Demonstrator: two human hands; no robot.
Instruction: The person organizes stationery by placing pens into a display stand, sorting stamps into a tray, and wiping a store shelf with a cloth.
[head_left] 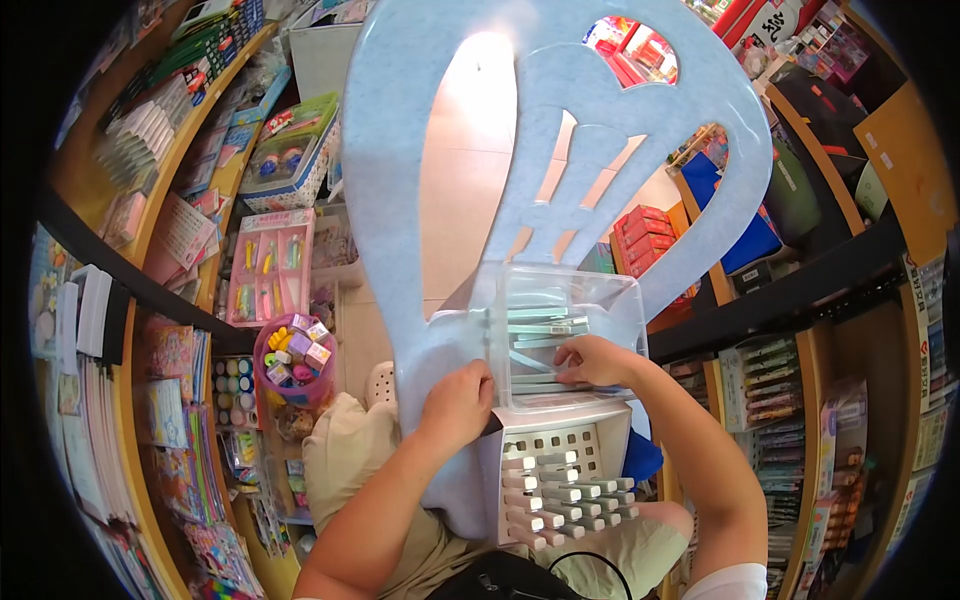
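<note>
Pens in clear bin, R hand in among them.
Pens point(535, 328) lie loose in the bin point(622, 305) on the chair point(395, 190) seat; step in hand looks like picking through them. R hand point(592, 362) has fingertips down at the pens, can't tell if pinched on one. L hand point(458, 402) is curled by the bin's near L corner, grip unclear. Next move prob. calls for a clean pinch on one pen w/o dragging others. Rack point(575, 432) w/ grey-white markers point(570, 498) sits just nearer the body, upper holes bare.

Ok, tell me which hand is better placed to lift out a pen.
Likely the right hand: it reaches into the clear box, at the pens, while the left hand is outside.
</note>
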